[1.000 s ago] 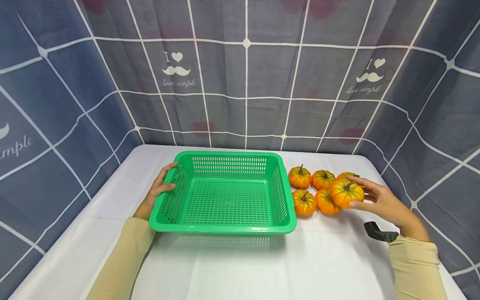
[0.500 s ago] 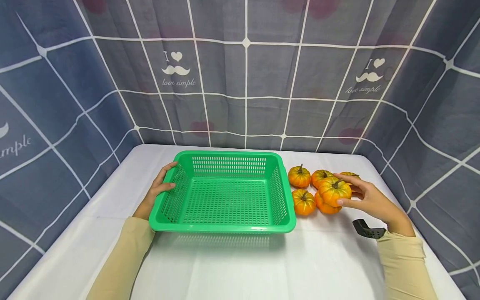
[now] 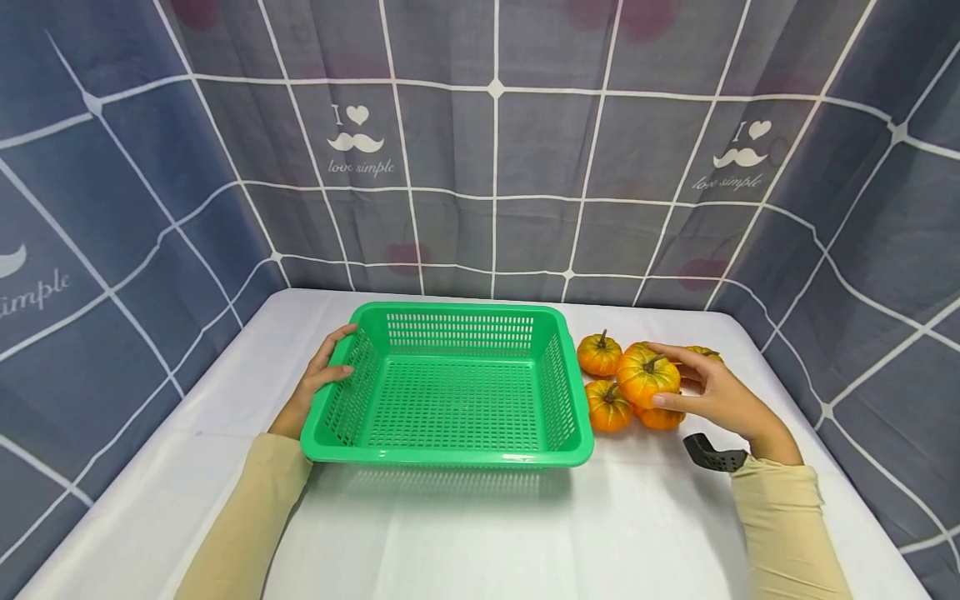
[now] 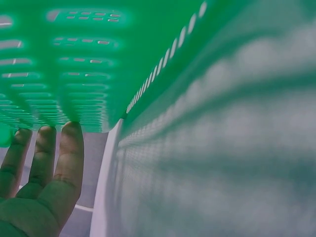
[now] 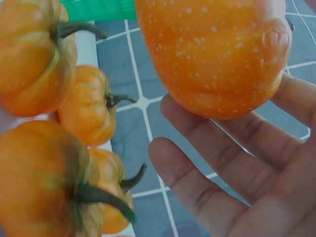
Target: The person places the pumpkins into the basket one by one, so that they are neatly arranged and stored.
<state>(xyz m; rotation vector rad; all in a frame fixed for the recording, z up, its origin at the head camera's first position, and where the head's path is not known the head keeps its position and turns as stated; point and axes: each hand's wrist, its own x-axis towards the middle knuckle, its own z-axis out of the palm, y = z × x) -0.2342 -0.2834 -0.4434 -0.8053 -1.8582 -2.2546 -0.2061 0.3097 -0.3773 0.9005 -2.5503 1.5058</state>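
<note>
In the head view my left hand (image 3: pixel 313 383) grips the left rim of a green plastic basket (image 3: pixel 450 457), thumb and index finger over the edge. The left wrist view shows three fingers (image 4: pixel 69 163) against the slotted outer wall. My right hand (image 3: pixel 726 398) holds a small orange-yellow pumpkin (image 3: pixel 647 377) above other pumpkins, right of the basket. In the right wrist view the held pumpkin (image 5: pixel 212 54) rests against the fingers, its stem mostly hidden. Inside the basket only the slotted green floor shows.
Several small pumpkins stand close together along the basket's right side, among them a back one (image 3: pixel 599 355) and a front one (image 3: pixel 608 406). A white cloth (image 3: pixel 465 542) covers the table. Grey-blue checked curtains (image 3: pixel 525 158) enclose the back and sides.
My right hand has carried the pumpkin leftward over the other pumpkins, closer to the basket. The left hand and the basket have stayed in place.
</note>
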